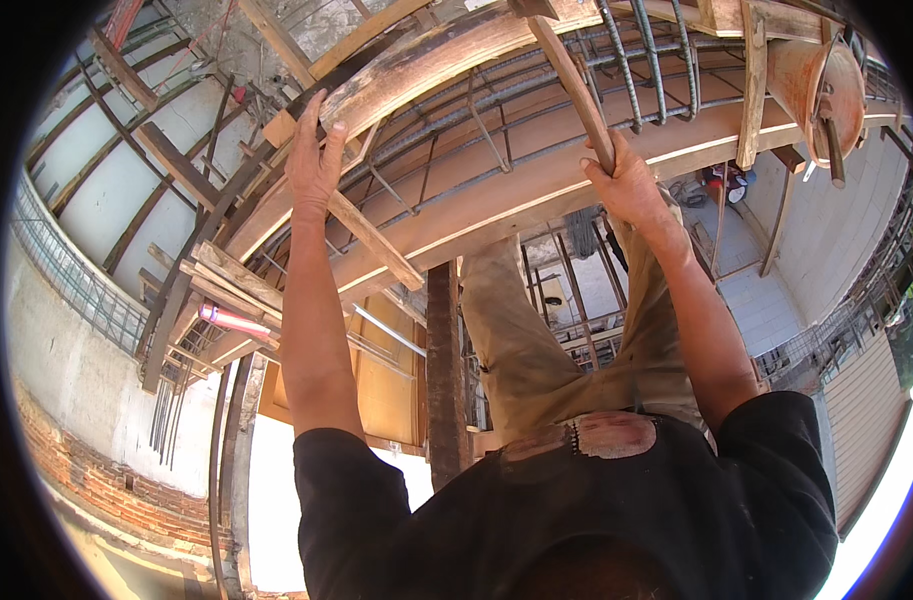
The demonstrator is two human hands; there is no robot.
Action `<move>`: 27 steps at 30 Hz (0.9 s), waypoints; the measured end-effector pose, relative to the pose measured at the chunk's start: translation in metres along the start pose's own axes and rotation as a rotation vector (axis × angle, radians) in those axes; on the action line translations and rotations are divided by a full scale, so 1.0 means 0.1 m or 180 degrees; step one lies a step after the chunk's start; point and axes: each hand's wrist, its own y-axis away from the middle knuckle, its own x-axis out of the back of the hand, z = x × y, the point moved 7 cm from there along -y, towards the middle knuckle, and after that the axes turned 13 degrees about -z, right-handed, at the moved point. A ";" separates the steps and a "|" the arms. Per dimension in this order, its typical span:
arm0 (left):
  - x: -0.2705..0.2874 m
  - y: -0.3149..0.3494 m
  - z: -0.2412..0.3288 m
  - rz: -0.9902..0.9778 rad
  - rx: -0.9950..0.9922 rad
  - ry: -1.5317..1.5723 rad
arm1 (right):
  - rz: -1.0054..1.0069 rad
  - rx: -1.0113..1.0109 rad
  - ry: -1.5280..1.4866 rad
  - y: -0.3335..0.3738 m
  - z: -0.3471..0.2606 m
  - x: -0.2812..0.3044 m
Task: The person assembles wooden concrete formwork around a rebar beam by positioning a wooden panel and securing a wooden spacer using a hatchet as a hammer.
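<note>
Your black shirt (576, 520) fills the lower frame, with both forearms stretched up and away from you. Your right hand (624, 180) is closed around a wooden batten (574, 85) whose long axis climbs up and to the left toward the rebar cage (646, 60). Your left hand (314, 160) lies flat, fingers spread, on the formwork plank (426, 60), gripping nothing.

Both arms stretched forward; left hand (314, 160) flat, fingers spread (palm down); right hand (624, 182) fisted.
</note>
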 end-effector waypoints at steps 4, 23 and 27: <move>0.04 0.08 -0.06 0.1202 -0.0311 -0.1072 | 0.0158 0.0537 0.0115 0.06 -0.31 0.09; -0.01 0.08 0.13 0.0827 -0.0162 -0.1199 | -0.0043 0.0291 0.1372 -0.78 -2.53 1.33; 0.04 0.07 0.12 0.0607 -0.0047 -0.1094 | -0.0656 0.0037 0.1641 -1.42 -2.54 1.22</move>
